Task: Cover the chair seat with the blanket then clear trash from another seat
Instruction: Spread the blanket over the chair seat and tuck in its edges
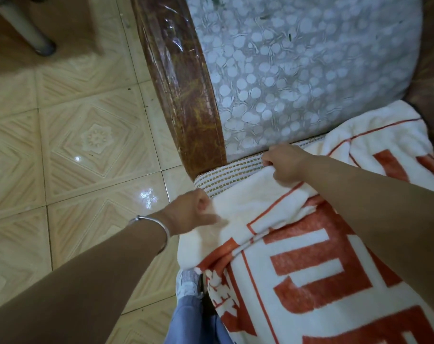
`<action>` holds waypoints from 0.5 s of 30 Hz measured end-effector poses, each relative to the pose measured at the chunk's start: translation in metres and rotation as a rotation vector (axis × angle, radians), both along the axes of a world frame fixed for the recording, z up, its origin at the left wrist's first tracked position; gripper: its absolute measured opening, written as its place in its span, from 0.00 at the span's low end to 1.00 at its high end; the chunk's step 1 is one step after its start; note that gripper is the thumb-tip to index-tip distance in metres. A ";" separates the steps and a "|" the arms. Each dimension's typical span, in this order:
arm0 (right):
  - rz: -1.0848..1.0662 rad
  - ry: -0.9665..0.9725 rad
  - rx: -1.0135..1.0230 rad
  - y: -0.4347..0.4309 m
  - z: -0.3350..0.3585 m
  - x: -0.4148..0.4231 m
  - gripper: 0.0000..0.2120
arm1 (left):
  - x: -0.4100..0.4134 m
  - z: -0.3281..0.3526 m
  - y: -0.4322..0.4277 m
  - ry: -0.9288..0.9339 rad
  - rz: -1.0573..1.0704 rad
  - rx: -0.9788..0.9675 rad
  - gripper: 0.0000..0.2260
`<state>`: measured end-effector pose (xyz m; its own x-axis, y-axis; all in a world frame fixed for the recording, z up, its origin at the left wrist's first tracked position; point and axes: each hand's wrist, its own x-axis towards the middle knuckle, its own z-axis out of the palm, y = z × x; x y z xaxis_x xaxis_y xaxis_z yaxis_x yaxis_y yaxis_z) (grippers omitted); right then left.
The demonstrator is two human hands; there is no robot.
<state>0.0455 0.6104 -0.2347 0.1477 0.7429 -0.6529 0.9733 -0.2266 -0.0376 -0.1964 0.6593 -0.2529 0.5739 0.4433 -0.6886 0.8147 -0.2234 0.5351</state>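
Observation:
A white blanket (317,264) with orange-red lettering and lines lies over the chair seat at the lower right. A strip of the seat's white mesh pad (233,173) still shows along the blanket's far edge. My left hand (188,211), a silver bangle on its wrist, pinches the blanket's near-left corner at the seat's front. My right hand (284,163) grips the blanket's far edge close to the backrest. Both hands are closed on the fabric.
The chair's backrest (310,63) carries a white lace cover with round dots. A brown wooden arm (186,90) wrapped in clear plastic runs down its left side. Beige patterned floor tiles (74,145) fill the left. A table leg (24,28) stands top left. My shoe (187,284) is below.

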 end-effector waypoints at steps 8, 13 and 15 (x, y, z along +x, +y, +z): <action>-0.056 0.231 0.109 -0.001 0.006 0.005 0.17 | 0.011 -0.004 -0.013 -0.149 0.063 0.101 0.04; -0.190 0.354 0.042 -0.003 0.021 0.012 0.13 | 0.003 0.015 -0.005 -0.173 0.308 -0.536 0.10; -0.195 0.293 0.126 0.000 0.016 0.013 0.11 | 0.001 0.006 -0.010 -0.156 0.194 -0.246 0.09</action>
